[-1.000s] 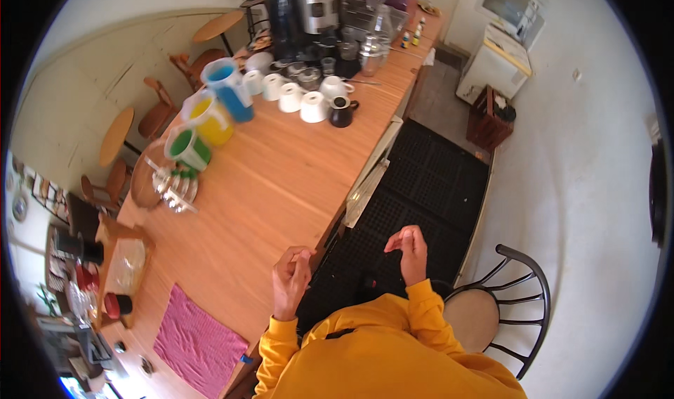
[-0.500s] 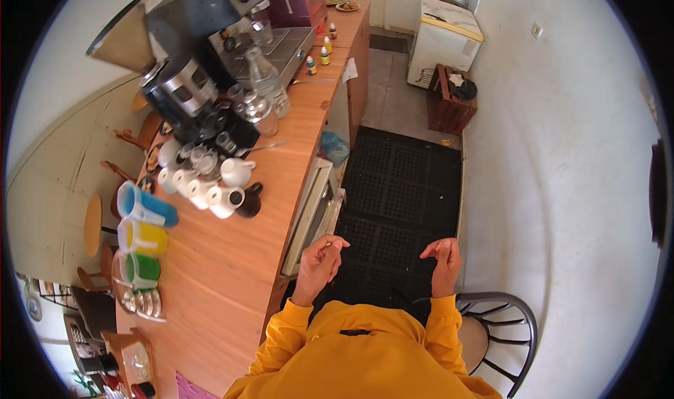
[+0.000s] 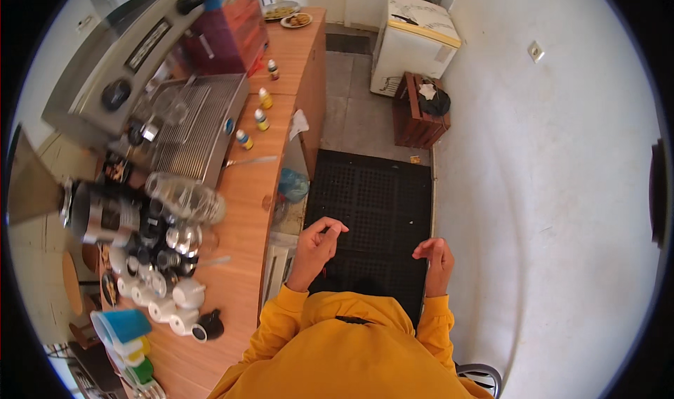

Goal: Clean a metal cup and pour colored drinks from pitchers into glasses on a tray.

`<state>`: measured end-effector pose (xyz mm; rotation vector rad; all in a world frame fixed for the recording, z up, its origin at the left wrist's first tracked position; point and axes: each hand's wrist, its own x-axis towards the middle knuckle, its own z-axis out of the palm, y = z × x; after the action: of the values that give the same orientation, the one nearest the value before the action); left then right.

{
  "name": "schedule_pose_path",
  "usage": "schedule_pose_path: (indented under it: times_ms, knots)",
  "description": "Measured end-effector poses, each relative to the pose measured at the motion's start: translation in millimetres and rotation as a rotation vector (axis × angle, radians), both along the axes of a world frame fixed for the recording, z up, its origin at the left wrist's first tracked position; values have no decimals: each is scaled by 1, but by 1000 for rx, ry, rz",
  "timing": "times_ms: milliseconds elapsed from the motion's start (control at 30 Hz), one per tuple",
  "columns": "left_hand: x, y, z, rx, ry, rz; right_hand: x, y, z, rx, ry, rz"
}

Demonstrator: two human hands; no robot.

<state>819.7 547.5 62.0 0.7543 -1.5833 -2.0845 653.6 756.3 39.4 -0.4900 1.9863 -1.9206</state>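
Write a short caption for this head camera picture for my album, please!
Person's empty left hand and right hand raised beside a wooden counter.

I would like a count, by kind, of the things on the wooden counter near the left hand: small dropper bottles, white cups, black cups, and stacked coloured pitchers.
Small dropper bottles: 4
White cups: about 5; the row is partly hidden
Black cups: 1
Stacked coloured pitchers: 3 (blue, yellow, green)
Total: about 13
Both the left hand and the right hand hold nothing.
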Motion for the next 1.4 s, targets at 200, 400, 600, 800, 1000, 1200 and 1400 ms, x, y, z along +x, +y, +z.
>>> schedule_pose_path:
  times_ms: [200, 400, 600, 800, 1000, 1200, 1400]
  knots:
    - [-86, -69, 3, -9, 1, 5, -84, -67, -2, 2, -14, -8]
    - [-194, -128, -4, -69, -54, 98, -204, -133, -34, -59, -66, 30]
    - [-309, -185, 1, -97, -29, 185, -342, -205, -33, -98, -65, 114]
    - [-403, -237, 8, -98, 1, 235, -459, -268, -10, -75, 3, 183]
    - [-484, -313, 2, -40, -15, 209, -528, -350, -16, -43, -6, 214]
    - [-560, -419, -15, -21, 40, 167, -577, -449, -21, -37, -50, 190]
    - [-627, -533, -14, 19, 94, 152, -639, -552, -15, -12, -48, 169]
